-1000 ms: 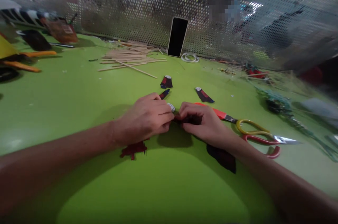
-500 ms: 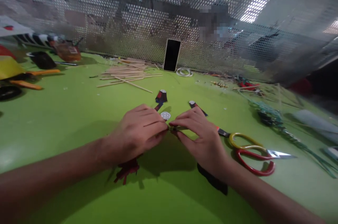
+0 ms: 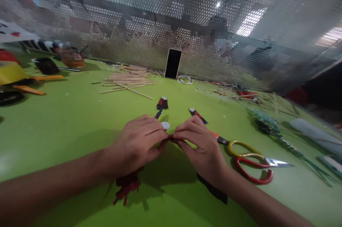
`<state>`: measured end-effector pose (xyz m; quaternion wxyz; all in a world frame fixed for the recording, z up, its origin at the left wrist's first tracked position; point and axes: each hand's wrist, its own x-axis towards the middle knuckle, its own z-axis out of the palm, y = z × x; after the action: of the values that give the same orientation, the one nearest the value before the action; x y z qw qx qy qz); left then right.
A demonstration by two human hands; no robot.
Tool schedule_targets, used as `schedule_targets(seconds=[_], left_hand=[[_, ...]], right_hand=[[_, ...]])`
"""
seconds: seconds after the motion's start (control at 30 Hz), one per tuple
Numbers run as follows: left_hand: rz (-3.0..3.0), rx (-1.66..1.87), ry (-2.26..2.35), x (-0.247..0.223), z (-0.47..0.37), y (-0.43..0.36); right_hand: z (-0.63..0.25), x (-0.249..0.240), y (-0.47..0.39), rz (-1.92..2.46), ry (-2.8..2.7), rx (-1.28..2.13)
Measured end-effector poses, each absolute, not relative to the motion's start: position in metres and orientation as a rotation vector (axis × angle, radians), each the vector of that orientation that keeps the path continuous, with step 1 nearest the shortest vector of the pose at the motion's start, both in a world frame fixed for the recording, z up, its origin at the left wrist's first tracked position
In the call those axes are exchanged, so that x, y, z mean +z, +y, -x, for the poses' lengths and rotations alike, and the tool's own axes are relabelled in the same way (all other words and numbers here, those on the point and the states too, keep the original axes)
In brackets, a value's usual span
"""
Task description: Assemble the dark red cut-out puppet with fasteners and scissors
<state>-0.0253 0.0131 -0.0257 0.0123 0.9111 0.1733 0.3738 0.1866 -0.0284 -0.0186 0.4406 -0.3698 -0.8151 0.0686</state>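
Note:
Fingertips meet in the middle, where my left hand (image 3: 140, 143) and my right hand (image 3: 200, 145) both pinch a thin dark strip (image 3: 170, 137). Most of that strip is hidden by the fingers. Below my left hand, a dark red fringed piece (image 3: 128, 187) sticks out; whether it joins the strip I cannot tell. A black flat piece (image 3: 213, 189) lies partly under my right wrist. Just beyond the fingers are a white patterned disc (image 3: 165, 125), a small dark red and black piece (image 3: 162, 103) and a dark strip with a white tip (image 3: 198, 115).
Scissors (image 3: 251, 163) with one yellow and one red handle lie right of my right hand. Thin wooden sticks (image 3: 130, 79) are piled at the back, near a standing phone (image 3: 173, 63) and a white ring coil (image 3: 185, 80). Green stranded material (image 3: 267, 123) lies far right. A mesh screen (image 3: 128, 38) borders the table.
The view has tilted up slightly, so the table things sit lower. Both hands keep their pinch; the bit between the fingertips now looks reddish-brown rather than greenish.

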Motion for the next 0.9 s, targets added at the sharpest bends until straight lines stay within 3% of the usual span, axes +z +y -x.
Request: schedule_targets(seconds=[0.9], left_hand=[[-2.559,1.188,0.557,-0.0329,0.027,0.0104]], right_hand=[[-0.1829,-0.0208,-0.034,0.902,-1.958,0.367]])
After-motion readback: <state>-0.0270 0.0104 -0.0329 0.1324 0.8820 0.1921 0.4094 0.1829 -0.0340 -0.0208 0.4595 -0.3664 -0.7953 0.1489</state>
